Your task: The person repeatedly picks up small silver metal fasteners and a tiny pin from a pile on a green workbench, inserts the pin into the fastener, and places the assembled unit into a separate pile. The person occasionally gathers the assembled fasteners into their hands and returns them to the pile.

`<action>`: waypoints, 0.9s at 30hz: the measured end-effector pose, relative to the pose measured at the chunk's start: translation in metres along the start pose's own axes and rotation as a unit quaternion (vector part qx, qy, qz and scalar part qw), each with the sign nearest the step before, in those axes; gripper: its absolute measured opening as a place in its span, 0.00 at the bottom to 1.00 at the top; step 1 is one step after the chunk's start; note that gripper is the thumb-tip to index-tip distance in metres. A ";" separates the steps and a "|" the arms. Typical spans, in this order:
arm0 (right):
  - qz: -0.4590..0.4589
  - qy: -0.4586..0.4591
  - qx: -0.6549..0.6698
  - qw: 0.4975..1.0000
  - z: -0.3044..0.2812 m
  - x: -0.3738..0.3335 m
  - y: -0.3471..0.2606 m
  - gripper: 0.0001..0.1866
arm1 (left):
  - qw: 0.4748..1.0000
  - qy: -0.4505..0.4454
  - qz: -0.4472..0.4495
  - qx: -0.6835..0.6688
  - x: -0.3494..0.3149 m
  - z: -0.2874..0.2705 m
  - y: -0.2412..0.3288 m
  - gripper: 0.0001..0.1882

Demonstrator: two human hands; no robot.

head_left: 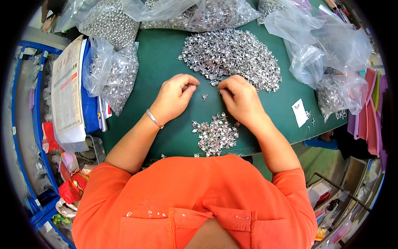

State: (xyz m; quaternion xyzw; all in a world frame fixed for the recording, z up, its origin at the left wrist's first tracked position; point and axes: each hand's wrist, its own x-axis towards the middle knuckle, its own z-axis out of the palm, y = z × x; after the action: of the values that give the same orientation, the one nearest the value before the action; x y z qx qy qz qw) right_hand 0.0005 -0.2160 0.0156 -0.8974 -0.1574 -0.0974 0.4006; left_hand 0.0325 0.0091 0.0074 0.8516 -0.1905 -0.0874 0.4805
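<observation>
On the green table lies a large pile of small silvery metal pieces [232, 56], each with pointed, folded-looking tips. A smaller heap of similar pieces [215, 135] lies nearer my body. My left hand [176, 95], a bangle on its wrist, is closed with thumb and forefinger brought together; anything between them is too small to make out. My right hand [241, 97] touches down by the large pile's near edge, fingers curled in a pinch that hides whatever is in it. One loose metal piece [205, 96] rests on the table between the hands.
Clear plastic bags of metal parts [120, 79] stand at the left, with more along the back. Another part-filled bag [333, 93] sits at the right, near a white card [300, 113]. A newspaper [68, 91] and blue racks [39, 103] flank the table's left side.
</observation>
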 end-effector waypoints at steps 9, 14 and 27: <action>0.067 -0.084 -0.006 0.994 -0.042 -0.021 -0.004 0.05 | 0.988 -0.009 0.125 0.086 -0.001 0.013 0.002 0.08; 0.033 -0.028 -0.015 0.999 -0.023 -0.023 0.002 0.07 | 1.000 -0.004 -0.006 -0.020 -0.007 0.007 0.010 0.03; 0.060 0.009 -0.045 0.997 -0.031 -0.025 0.011 0.06 | 0.862 0.357 -0.083 0.349 -0.024 -0.195 -0.049 0.09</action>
State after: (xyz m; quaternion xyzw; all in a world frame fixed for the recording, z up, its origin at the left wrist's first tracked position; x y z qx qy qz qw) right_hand -0.0206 -0.2518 0.0206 -0.9215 -0.0951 -0.0883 0.3662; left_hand 0.0872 0.1950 0.0674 0.9492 0.0477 0.2550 0.1778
